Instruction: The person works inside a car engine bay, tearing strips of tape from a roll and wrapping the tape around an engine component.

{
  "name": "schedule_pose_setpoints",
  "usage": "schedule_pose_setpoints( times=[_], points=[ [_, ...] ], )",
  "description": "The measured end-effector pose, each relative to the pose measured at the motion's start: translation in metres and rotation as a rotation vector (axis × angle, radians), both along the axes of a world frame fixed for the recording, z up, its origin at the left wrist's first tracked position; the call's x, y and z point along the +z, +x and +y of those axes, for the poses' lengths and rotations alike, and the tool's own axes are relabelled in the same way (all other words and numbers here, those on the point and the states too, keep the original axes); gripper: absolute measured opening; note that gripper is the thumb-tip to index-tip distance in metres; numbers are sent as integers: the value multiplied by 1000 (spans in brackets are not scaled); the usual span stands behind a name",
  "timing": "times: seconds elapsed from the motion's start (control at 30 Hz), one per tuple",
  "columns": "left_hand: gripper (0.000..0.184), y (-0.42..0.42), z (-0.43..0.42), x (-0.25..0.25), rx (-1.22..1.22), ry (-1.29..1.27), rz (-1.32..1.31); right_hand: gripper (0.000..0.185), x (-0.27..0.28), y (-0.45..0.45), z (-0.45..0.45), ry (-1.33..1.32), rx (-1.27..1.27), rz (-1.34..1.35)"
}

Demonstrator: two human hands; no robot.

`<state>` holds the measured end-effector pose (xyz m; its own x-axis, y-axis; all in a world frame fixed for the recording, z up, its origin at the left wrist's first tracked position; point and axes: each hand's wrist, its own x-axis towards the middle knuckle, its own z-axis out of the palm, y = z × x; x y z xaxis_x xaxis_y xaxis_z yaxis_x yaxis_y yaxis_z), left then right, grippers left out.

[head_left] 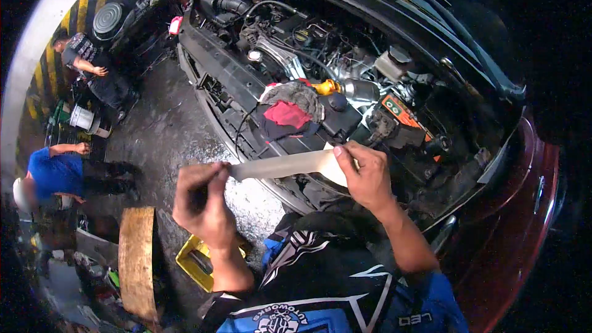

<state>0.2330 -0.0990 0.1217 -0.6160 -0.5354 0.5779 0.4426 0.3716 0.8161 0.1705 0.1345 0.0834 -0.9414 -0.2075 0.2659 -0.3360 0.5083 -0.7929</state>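
Observation:
A pale strip of tape (280, 166) stretches between my two hands, roughly level, over the front edge of the open engine bay (296, 49). My left hand (200, 203) pinches its left end between thumb and fingers. At the other end, my right hand (367, 176) grips the whitish roll of tape (333, 177), thumb on its near side; the fingers partly cover the roll. Just beyond the strip, a red cloth (287, 115) and a grey rag (302, 94) lie bunched on the front of the car.
An orange-labelled battery (401, 111) and a yellow-topped bottle (327, 87) are in the engine bay. On the floor are a yellow crate (191, 262) and a wooden board (137, 259). Two people, one in a blue shirt (55, 172), are at left near a white bucket (81, 117).

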Motion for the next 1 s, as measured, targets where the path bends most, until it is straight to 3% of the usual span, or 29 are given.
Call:
schedule_pose_setpoints(
  times=[0.07, 0.2, 0.23, 0.27, 0.33, 0.4, 0.43, 0.53, 0.6, 0.63, 0.67, 0.7, 0.77, 0.83, 0.9, 0.97, 1.0],
  points=[
    [17, 4, 6, -1, -12, -17, 86, 24, 6, -3, -5, -63, -44, -243],
    [11, 15, -20, 14, 151, -301, 218, 36, -36, -20, -1, -300, -106, -340],
    [8, 30, -39, 17, 285, -107, 182, 40, -64, -31, 10, -407, -211, -404],
    [7, 35, -51, 31, 303, -74, 378, 39, -82, -38, 21, -494, -308, -381],
    [13, 52, -71, 43, 205, -304, 205, 36, -65, -44, 30, -428, -375, -89],
    [17, 56, -75, 56, 117, -510, -103, 32, -13, -58, 45, -258, -324, 12],
    [20, 51, -62, 62, 107, -399, -158, 31, 4, -77, 53, -146, -339, 215],
    [21, 53, -80, 57, 47, -612, -280, 27, 59, -150, 78, 103, -362, 661],
    [22, 58, -78, 46, 87, -422, -291, 28, 83, -220, 97, 238, -335, 828],
    [22, 59, -77, 48, 82, -462, -283, 32, 98, -250, 101, 302, -353, 769],
    [23, 62, -77, 49, 93, -494, -300, 39, 111, -276, 103, 368, -410, 455],
    [24, 62, -76, 47, 113, -546, -337, 42, 105, -314, 111, 397, -393, 612],
    [27, 67, -75, 46, 150, -642, -419, 42, 76, -430, 156, 754, -353, 981],
    [28, 67, -72, 50, 180, -770, -466, 41, 65, -460, 180, 967, -252, 1067],
    [23, 74, -73, 33, 135, -653, -503, 42, 58, -454, 112, 1101, -328, 955],
    [22, 73, -63, 27, 155, -674, -530, 43, 72, -382, 74, 648, -364, 783],
    [21, 69, -58, 23, 130, -662, -541, 42, 75, -326, 39, 139, -247, 742]
  ],
)
